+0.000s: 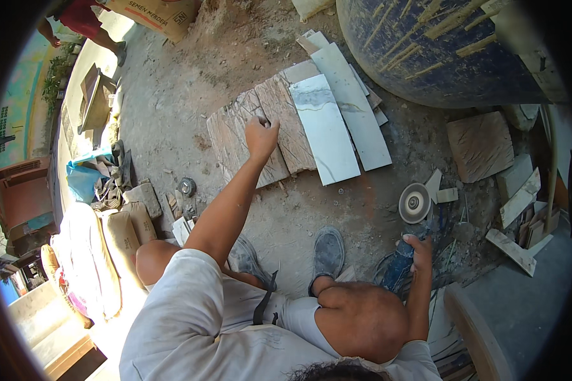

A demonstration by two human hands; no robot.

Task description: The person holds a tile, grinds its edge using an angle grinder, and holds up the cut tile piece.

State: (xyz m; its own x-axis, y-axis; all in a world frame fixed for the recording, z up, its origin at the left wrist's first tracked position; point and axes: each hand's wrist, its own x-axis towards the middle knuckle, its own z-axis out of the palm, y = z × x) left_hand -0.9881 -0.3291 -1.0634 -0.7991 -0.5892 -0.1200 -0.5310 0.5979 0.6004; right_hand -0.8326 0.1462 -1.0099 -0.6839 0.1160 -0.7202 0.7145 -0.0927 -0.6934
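Observation:
My left hand point(262, 133) reaches forward, fingers curled, over pinkish textured stone tiles point(234, 134) lying on the ground; what is between the fingers is too small to make out. Just right of those tiles, white marbled tile strips point(324, 143) overlap in a stack, with a longer strip point(365, 136) beside the front one. In my right hand point(416, 251), low at my right, is a blue angle grinder point(395, 267), its round cutting disc point(414, 203) pointing forward above the dusty ground.
A large dark-blue drum point(419, 57) stands at upper right, near a square stone slab point(478, 146) and tile offcuts point(518, 251). Filled sacks point(133, 225) and a blue plastic sheet point(82, 174) lie left. Another person point(82, 19) in red shorts is at upper left; a paper sack point(162, 13) is nearby.

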